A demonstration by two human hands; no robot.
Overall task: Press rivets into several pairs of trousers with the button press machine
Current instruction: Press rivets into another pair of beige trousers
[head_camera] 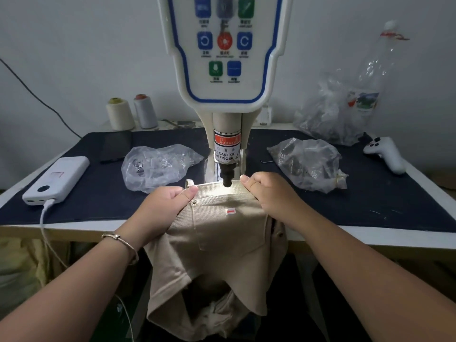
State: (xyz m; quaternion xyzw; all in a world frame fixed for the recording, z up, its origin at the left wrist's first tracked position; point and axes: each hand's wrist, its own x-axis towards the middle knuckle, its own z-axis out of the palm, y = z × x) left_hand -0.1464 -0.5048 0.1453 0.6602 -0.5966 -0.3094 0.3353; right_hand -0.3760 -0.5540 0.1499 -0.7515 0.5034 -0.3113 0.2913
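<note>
2 hands, the left hand and right hand, are pinching the beige twill trousers' waistband taut on the desk, centring it between them under the black press punch.

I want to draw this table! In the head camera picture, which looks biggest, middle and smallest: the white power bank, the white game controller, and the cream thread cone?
1. White power bank, though it lies nearest the camera.
2. and 3. White game controller and cream thread cone look alike; the cone stands farther back.
</note>
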